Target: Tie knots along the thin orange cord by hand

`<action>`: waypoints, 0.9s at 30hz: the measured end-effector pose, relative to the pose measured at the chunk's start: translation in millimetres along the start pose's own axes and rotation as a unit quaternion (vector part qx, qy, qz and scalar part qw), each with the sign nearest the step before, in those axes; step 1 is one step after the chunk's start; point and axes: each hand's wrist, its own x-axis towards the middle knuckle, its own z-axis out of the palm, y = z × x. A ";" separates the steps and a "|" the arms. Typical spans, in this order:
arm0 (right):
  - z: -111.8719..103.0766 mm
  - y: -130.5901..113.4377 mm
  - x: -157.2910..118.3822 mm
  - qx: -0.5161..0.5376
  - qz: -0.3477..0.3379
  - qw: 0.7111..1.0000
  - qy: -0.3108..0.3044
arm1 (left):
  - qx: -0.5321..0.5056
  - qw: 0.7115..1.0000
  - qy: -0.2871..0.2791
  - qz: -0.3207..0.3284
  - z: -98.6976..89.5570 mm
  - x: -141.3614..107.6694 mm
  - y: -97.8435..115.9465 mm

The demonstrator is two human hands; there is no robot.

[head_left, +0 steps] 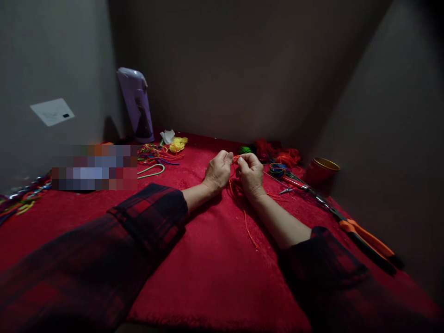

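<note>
Plaid sleeves (104, 259) nearest camera, entering over the near left and near right corners of the red-covered tabletop (215, 277). Pliers (367, 236) with orange-and-black handles lie along the right edge, beside the right sleeve. Red cup (318, 175), gold-rimmed, near the far right corner; blue cord coil (277, 170), red-orange yarn (289, 157) and green bundle (245, 150) between it and the hands, toward the far edge. Purple flask (137, 106) upright at the far left corner; yellow yarn (178, 144), white crumpled piece (168, 137) and multicoloured cords (156, 151) near it. Pixelated patch by the left edge: contents unreadable.

Forearms converge forward. Left hand (218, 171) and right hand (251, 175) raised just beside each other, past the middle toward the far edge; fingers curled. Grip: each pinches the orange cord (236, 158) between thumb and forefinger.

Cord: thin, bright, bunched at the fingertips, partly hidden by them. Loose strands hang between the hands; one curves over the cloth toward the near edge.
</note>
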 end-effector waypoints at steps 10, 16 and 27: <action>-0.9 -1.6 0.6 0.015 0.009 1.000 -0.014 | 0.013 1.000 -0.021 0.010 0.1 0.2 0.3; -1.4 -0.9 0.7 0.006 0.010 1.000 -0.009 | -0.009 1.000 -0.006 0.012 0.7 -0.4 0.8; -0.8 -3.5 0.1 0.023 0.019 0.999 -0.029 | 0.028 1.000 -0.002 0.010 -0.6 -0.5 0.5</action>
